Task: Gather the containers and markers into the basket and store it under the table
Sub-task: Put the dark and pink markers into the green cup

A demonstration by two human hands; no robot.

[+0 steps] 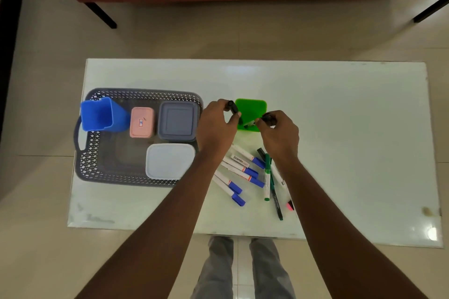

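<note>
loose markers (245, 172) lie on the white table (352, 128) nearest the person. beyond them, the left hand (216, 126) and right hand (279, 135) each grip a black marker at the green container (251, 109). the grey basket (97, 165), far left, holds four containers.

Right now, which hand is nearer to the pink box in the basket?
Left. The left hand is just past the basket's right edge, two containers away from the pink box. The right hand is farther right, beyond the green cup.
</note>
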